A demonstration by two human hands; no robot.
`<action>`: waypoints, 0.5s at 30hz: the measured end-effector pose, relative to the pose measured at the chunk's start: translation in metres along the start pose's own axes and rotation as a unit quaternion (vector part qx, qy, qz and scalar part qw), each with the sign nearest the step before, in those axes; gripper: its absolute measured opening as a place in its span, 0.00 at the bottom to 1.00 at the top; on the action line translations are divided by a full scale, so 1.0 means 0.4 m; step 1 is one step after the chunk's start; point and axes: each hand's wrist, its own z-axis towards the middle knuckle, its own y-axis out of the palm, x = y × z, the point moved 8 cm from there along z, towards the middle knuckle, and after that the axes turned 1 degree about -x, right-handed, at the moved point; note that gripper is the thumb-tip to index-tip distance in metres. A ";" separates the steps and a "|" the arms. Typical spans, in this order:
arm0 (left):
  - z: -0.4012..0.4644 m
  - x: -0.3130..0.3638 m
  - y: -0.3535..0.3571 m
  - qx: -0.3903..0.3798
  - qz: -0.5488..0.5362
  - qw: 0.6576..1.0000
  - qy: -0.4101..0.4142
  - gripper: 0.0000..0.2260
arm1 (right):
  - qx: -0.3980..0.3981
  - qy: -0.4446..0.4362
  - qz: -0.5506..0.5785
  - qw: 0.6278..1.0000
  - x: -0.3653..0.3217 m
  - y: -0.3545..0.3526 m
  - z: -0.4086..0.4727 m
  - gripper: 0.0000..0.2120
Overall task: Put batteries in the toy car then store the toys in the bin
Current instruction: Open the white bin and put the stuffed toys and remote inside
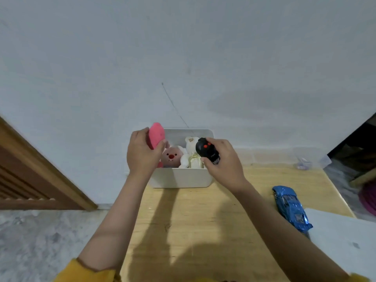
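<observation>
A white bin stands at the far edge of the wooden table. Inside it lie a pink plush animal and a white plush bear. My left hand grips a pink soft toy above the bin's left rim. My right hand holds a black remote control with red buttons over the bin's right side; its thin wire antenna points up toward the wall. A blue toy car lies on the table to the right.
A white board covers the table's right front corner. A wooden door frame stands at the left. A clear plastic item lies at the table's far right edge. Grey floor surrounds the table.
</observation>
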 end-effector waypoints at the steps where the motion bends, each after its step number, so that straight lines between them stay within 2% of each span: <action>1: 0.019 -0.008 0.014 -0.006 0.023 1.000 -0.003 0.21 | -0.020 0.001 -0.012 1.000 0.002 0.017 0.022 0.26; 5: 0.059 -0.032 0.072 -0.033 0.082 0.996 -0.005 0.22 | -0.092 0.009 -0.065 0.994 0.032 0.093 0.087 0.25; 11: 0.083 -0.121 0.183 -0.161 0.180 0.969 -0.061 0.15 | -0.221 0.057 -0.150 0.962 0.103 0.197 0.123 0.17; 15: 0.081 -0.164 0.235 -0.213 0.220 0.947 -0.092 0.14 | -0.254 0.089 -0.159 0.950 0.127 0.225 0.133 0.18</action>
